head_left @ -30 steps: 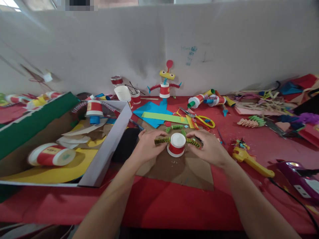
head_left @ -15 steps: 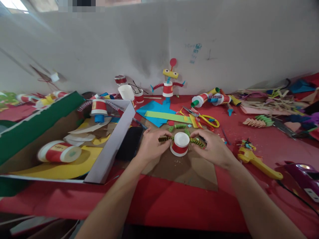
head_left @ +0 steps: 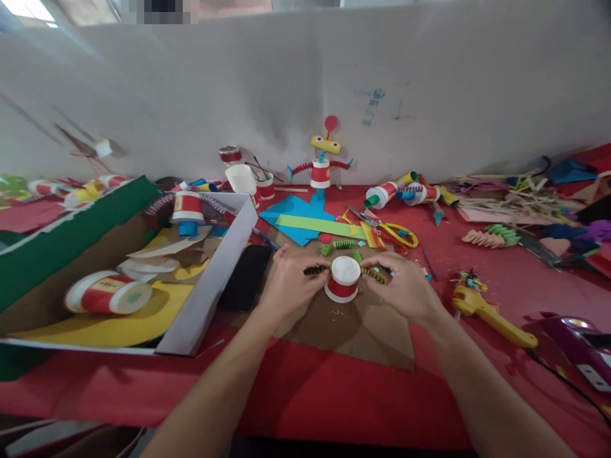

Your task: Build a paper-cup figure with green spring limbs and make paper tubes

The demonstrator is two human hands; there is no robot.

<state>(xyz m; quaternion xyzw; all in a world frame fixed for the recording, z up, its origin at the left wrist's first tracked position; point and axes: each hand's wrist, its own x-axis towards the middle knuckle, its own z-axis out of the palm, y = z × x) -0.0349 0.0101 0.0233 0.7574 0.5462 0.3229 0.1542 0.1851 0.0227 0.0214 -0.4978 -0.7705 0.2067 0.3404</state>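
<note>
Upside down on a brown cardboard sheet [head_left: 305, 318] stands a red and white paper cup [head_left: 344, 280]. A dark yellow-green accordion-folded paper strip [head_left: 315, 270] sticks out on its left, and my left hand [head_left: 293, 280] pinches this strip beside the cup. On the other side, my right hand [head_left: 403, 283] is closed around a matching folded paper strip [head_left: 375, 275], with the fingertips near the cup's wall. Just behind the cup lies a bright green folded paper strip [head_left: 344, 244].
A cardboard box [head_left: 210, 286] with paper scraps and cups stands left, beside a black phone [head_left: 247, 278]. Yellow-handled scissors [head_left: 401, 234] lie behind my right hand. A yellow glue gun [head_left: 494, 318] with a cord lies right. A finished paper-cup figure [head_left: 321, 173] stands by the wall.
My right hand has moved slightly in toward the cup along its strip. My left hand keeps its place at the other strip. The whole view has shifted a little.
</note>
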